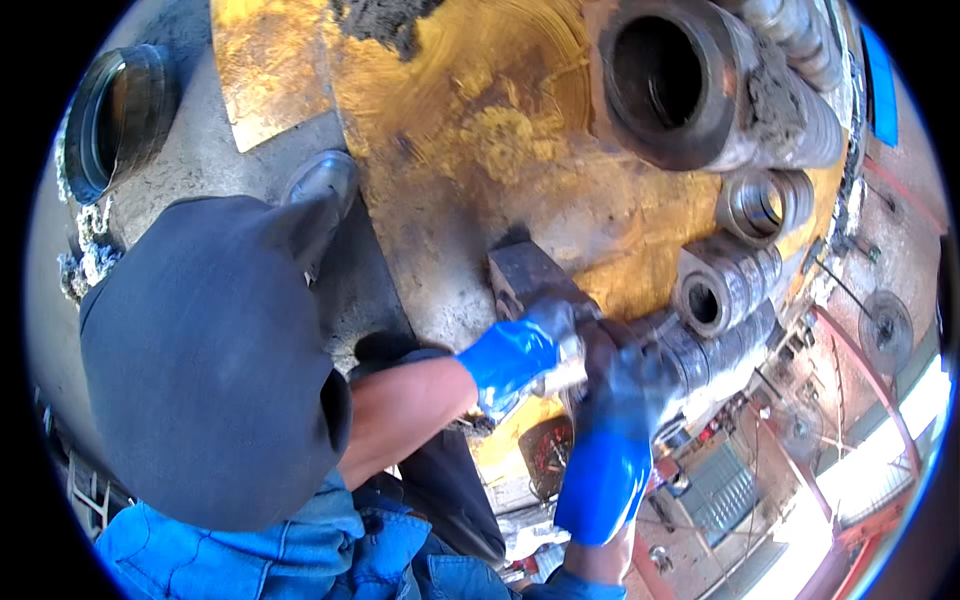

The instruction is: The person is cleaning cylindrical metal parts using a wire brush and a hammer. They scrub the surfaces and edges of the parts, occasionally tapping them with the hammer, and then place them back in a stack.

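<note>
Drawing close together in the head view, the left hand (515, 360) and the right hand (622, 400), both in blue gloves, work over a yellow-stained sheet (480, 150). The left one curls beside a pale piece (568, 368), near a rectangular steel block (527, 272); the right one bends over a dark steel part (598, 352), with a ribbed cylinder (695, 360) just to its right. Blur hides the fingertips, so I cannot tell whether either hand is pinching anything. Farther up the sheet lie a bored eye block (728, 262), a steel ring (743, 208) and a thick-walled cylinder (735, 105). Good handling, I judge, means bracing the dark part with one hand, moving the other slowly, and keeping fingers out of gaps between pieces, as round steel could roll.
</note>
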### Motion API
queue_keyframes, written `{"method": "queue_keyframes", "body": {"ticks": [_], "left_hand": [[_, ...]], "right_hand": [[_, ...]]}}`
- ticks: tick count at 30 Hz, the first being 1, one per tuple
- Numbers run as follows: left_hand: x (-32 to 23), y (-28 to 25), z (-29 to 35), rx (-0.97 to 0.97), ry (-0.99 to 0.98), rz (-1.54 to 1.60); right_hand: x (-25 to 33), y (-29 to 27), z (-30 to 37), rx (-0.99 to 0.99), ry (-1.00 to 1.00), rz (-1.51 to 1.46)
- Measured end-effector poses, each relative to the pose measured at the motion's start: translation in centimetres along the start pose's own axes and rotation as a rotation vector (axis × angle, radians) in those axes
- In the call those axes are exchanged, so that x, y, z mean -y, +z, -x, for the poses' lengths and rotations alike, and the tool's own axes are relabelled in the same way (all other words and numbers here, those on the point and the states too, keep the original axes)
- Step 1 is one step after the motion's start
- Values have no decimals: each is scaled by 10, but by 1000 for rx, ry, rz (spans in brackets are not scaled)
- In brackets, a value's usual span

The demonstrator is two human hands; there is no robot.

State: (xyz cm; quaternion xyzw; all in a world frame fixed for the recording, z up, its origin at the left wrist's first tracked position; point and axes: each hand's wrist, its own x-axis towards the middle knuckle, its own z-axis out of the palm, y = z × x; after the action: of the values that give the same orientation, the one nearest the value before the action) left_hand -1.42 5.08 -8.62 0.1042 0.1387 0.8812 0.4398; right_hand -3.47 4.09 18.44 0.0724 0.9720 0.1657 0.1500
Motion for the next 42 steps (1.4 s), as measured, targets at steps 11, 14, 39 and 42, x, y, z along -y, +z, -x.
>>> {"method": "queue_keyframes", "body": {"ticks": [11, 14, 39, 42], "left_hand": [[-39, 50, -2, -120, 179, -1003], [-42, 61, -2, -542, -282, 13], [-56, 211, 105, 1387, 43, -2121], [-77, 216, 104, 1491, 91, -2281]], "right_hand": [[-2, -8, 14, -7, 46, -1], [1, -4, 20, 13, 21, -5], [92, 11, 245, 582, 901, -108], [95, 22, 242, 418, 879, -323]]}}
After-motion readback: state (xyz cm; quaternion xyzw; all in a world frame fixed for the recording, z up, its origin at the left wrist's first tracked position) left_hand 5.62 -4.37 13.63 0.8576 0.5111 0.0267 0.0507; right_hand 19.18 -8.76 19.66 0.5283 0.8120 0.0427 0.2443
